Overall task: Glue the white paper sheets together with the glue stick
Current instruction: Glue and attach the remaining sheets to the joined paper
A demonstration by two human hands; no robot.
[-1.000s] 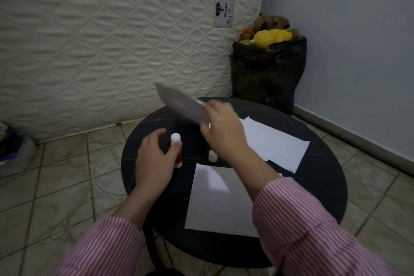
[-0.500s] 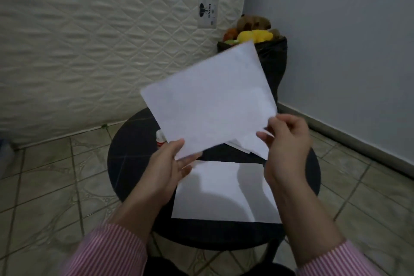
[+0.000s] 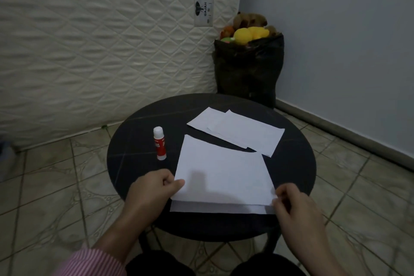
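Top paper sheet [image 3: 220,172] pinched at near corners by both hands; black bag [image 3: 248,69] holds toys [image 3: 246,33].

Single head-worn wide-angle view, looking forward and down from above the near edge of the round counter [image 3: 125,154]. Close over both hands (forearms entering bottom of frame), facing the room corner; quilted mattress [image 3: 100,51] behind, tiled floor [image 3: 44,186] around.
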